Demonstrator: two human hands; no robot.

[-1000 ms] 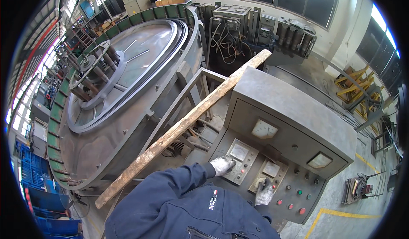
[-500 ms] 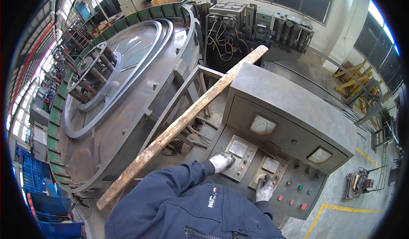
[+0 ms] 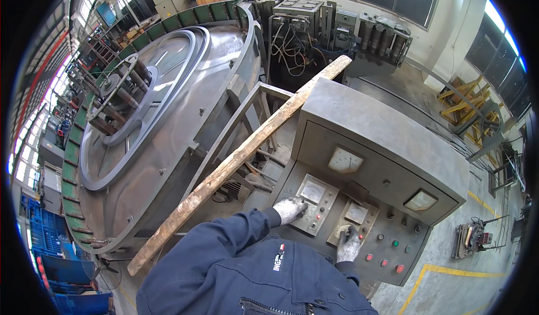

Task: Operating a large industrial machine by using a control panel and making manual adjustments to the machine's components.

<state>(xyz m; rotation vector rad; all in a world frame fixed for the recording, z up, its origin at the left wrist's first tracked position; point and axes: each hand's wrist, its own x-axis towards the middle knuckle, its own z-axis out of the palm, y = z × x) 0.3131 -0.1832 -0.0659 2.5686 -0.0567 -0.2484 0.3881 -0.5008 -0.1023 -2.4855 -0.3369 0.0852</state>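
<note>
My left hand (image 3: 291, 210), in a whitish work glove with dark fingertips, rests at the lower left of a control plate (image 3: 315, 194) with a square meter and small red lights. Its fingers are curled together; what they grip is hidden beneath them. On a second plate (image 3: 356, 214) to the right, my right hand (image 3: 348, 245), gloved alike, has its bent fingers over a pale round dial. Whatever sits between those fingertips is covered. Both plates belong to the sloping face of a grey metal control console (image 3: 382, 130).
A long wooden plank (image 3: 241, 158) leans diagonally along the console's left side. Beyond it lies a large round machine table (image 3: 185, 113) bearing a grey looped metal strip (image 3: 135, 146) and a cage of rollers (image 3: 120, 96). Red and green buttons (image 3: 384, 262) are right of my right hand.
The looped metal strip on the round machine has shifted and looks narrower and more elongated. Both hands stay at their plates, with only a slight shift of the view.
</note>
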